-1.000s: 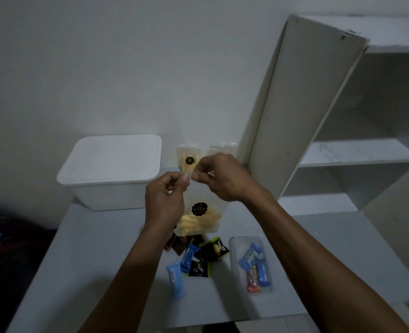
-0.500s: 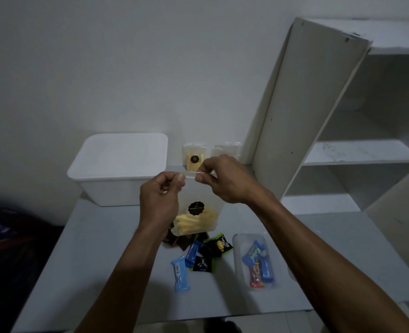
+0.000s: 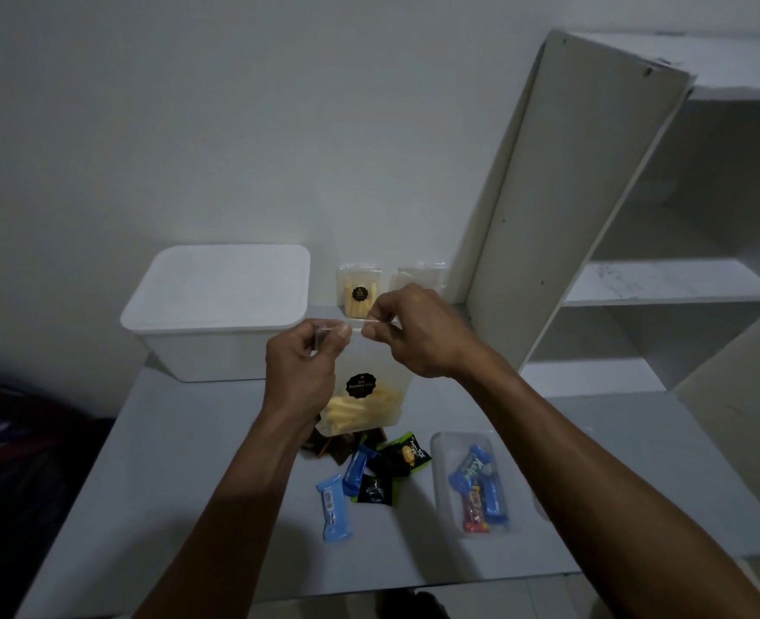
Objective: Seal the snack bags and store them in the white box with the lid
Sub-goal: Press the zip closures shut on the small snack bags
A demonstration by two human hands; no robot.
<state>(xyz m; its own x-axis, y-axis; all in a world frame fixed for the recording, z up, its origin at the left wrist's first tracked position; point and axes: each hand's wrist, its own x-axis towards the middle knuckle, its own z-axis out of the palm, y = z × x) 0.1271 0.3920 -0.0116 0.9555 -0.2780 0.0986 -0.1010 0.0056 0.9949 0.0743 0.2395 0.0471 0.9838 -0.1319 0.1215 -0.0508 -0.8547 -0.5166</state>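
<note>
A clear snack bag [image 3: 364,395] with yellow sticks and a round black label hangs above the table. My left hand [image 3: 306,364] pinches its top strip at the left, and my right hand [image 3: 413,332] pinches the same strip just to the right. The white box [image 3: 208,350] stands at the back left with its lid [image 3: 221,288] on. A second bag of yellow sticks [image 3: 359,290] leans against the wall behind my hands. Beside it stands a third clear bag [image 3: 418,274], partly hidden by my right hand.
Small wrapped sweets [image 3: 369,475], blue, black and green, lie scattered on the grey table [image 3: 168,484]. A clear tray [image 3: 445,484] at the right holds blue and red sweets. A white shelf unit [image 3: 659,283] with a leaning board [image 3: 561,194] stands at the right.
The view has shifted slightly. My hands hold the bag's top strip as before, with my left hand's pinch a little further left along it.
</note>
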